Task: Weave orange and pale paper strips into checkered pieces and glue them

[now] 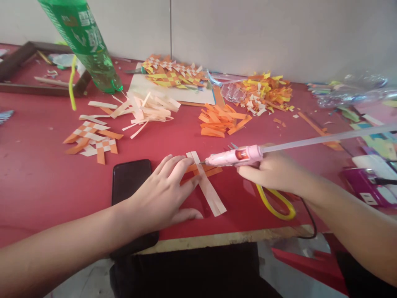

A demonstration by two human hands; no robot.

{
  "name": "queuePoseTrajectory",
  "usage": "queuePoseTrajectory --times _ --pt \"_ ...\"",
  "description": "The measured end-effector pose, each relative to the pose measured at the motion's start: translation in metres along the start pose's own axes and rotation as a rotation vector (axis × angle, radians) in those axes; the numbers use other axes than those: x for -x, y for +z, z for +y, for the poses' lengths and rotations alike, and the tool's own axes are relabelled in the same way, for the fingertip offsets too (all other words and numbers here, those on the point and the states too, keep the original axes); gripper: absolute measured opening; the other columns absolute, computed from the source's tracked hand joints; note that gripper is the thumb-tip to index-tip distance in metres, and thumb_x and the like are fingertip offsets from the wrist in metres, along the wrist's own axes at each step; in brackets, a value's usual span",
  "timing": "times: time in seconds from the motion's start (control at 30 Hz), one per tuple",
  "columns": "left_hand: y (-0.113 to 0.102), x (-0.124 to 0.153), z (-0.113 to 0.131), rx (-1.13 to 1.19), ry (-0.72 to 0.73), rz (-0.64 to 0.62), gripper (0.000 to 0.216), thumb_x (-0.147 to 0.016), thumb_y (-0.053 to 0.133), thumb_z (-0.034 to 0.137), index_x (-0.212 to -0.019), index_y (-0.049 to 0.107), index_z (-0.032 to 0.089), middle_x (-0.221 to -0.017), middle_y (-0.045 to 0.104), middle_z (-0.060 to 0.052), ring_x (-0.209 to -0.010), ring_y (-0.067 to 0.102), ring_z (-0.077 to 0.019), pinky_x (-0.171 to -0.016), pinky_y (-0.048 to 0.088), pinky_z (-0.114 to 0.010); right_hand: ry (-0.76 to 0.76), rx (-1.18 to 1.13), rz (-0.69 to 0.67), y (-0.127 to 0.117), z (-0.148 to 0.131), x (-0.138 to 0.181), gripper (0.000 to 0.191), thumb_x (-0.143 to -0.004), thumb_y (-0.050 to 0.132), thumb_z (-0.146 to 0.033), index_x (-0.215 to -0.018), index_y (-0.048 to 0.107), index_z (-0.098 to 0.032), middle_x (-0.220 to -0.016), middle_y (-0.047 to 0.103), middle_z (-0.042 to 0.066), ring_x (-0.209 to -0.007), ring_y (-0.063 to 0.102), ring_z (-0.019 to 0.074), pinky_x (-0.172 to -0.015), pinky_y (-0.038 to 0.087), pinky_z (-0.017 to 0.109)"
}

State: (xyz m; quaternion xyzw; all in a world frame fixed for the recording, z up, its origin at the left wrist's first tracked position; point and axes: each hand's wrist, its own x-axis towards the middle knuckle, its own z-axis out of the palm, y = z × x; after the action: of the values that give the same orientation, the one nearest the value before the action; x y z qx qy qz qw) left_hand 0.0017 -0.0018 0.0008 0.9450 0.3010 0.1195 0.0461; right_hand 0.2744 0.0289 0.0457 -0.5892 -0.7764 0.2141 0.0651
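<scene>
My left hand [166, 188] lies flat on the red table [37, 174], fingers spread, pressing down crossed paper strips: white strips [211, 194] and orange strips [214, 170]. My right hand [273, 169] grips a pink hot glue gun [234, 156] with a long clear glue stick [325, 138] out its back. The gun's nozzle touches the strips where they cross, just beside my left fingertips.
A black phone [130, 180] lies under my left wrist. Yellow-handled scissors [276, 205] sit under my right hand. Loose white strips [145, 109], orange strips [218, 120], woven pieces [91, 140], scraps [263, 93], a green bottle [89, 45] and a wooden frame [18, 62] lie farther back.
</scene>
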Motion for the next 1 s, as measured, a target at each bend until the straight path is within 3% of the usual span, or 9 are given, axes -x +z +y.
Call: queuePoseTrajectory --times 0.17,0.27,0.7,0.87,1.0 --pt "-0.001 0.000 0.000 0.006 -0.010 -0.002 0.066 -0.084 0.061 0.060 -0.126 0.062 0.009 -0.131 0.046 -0.027 -0.122 0.047 -0.0477 -0.100 0.042 -0.066 -0.082 -0.047 -0.137 -0.003 -0.005 -0.003 0.046 -0.076 0.047 -0.016 -0.107 0.075 -0.034 -0.110 0.075 -0.007 -0.101 0.070 0.0193 -0.088 0.054 0.028" --pt "-0.001 0.000 0.001 0.004 -0.007 0.003 0.067 -0.084 0.061 0.059 -0.127 0.062 0.008 -0.130 0.046 -0.028 -0.121 0.048 -0.0477 -0.099 0.043 -0.066 -0.105 -0.059 -0.136 -0.002 -0.004 -0.003 0.050 -0.076 0.046 -0.014 -0.111 0.074 -0.037 -0.113 0.074 -0.008 -0.108 0.069 0.0201 -0.092 0.055 0.030" --pt "0.001 0.001 0.000 -0.011 -0.010 -0.001 0.068 -0.083 0.062 0.060 -0.128 0.062 0.009 -0.130 0.047 -0.028 -0.122 0.048 -0.0484 -0.100 0.042 -0.066 -0.116 -0.080 -0.137 -0.004 -0.010 -0.004 0.051 -0.077 0.043 -0.007 -0.109 0.075 -0.032 -0.117 0.073 -0.007 -0.115 0.066 0.0191 -0.097 0.053 0.029" --pt "0.000 0.000 0.001 -0.016 -0.015 0.000 0.067 -0.083 0.061 0.061 -0.125 0.063 0.009 -0.130 0.047 -0.028 -0.122 0.049 -0.0482 -0.099 0.043 -0.066 -0.149 0.061 -0.105 -0.011 -0.015 -0.006 0.046 -0.077 0.045 -0.008 -0.105 0.076 -0.029 -0.105 0.077 -0.006 -0.090 0.072 0.0157 -0.083 0.056 0.026" --pt "0.000 0.000 0.000 -0.023 -0.007 0.001 0.068 -0.084 0.060 0.061 -0.128 0.061 0.010 -0.132 0.047 -0.027 -0.123 0.049 -0.0458 -0.103 0.040 -0.065 -0.206 0.182 -0.075 -0.017 -0.023 -0.011 0.044 -0.077 0.046 -0.011 -0.104 0.075 -0.032 -0.104 0.076 -0.009 -0.091 0.071 0.0144 -0.083 0.053 0.025"
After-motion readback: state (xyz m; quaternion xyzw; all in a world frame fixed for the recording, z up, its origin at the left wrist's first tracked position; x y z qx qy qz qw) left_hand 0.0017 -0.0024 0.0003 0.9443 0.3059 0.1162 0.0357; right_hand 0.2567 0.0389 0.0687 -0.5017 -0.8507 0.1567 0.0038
